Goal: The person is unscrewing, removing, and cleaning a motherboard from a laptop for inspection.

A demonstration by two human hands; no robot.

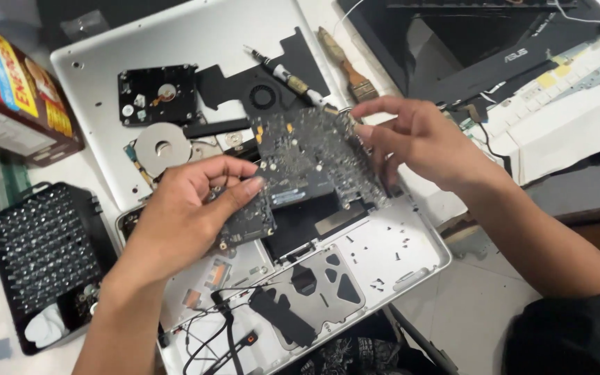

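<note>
A dark laptop circuit board (300,167) is held up above an opened silver laptop shell (397,253). My left hand (189,208) grips the board's lower left edge, thumb on top. My right hand (418,139) holds the board's upper right edge with its fingertips. Under the board the shell shows a dark bay, small screws lying loose and black cables (223,326) near its front.
A silver bottom cover (196,42) lies behind, carrying a hard drive (157,94), a bare disc mechanism (164,146), a black fan (262,94), a screwdriver (289,76) and a brush (348,66). A bit-set case (43,250) sits left, a red box (15,83) far left, another black laptop (494,42) at the back right.
</note>
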